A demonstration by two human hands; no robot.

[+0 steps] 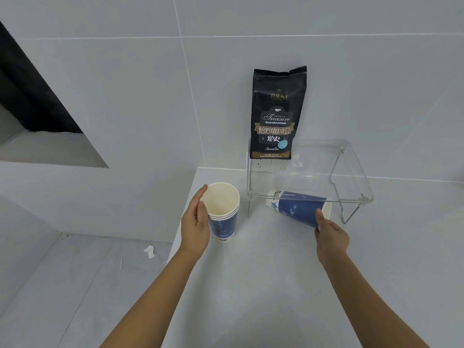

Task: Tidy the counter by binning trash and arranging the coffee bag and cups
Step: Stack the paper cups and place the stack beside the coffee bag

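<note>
The step in hand is gathering cups: the left hand [195, 226] holds the upright cup stack [223, 214] on the counter [263, 285], the right hand [331, 237] grips the fallen paper cup [297, 205] (under the clear shelf [351, 172]). Next, probably nest it into the stack. The coffee bag [277, 113] stands on the shelf.

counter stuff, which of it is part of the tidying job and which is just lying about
Part of the job:
stacked cups
tipped cup
coffee bag
scrap on the floor, possibly trash

Just there:
clear shelf
wall socket
</note>
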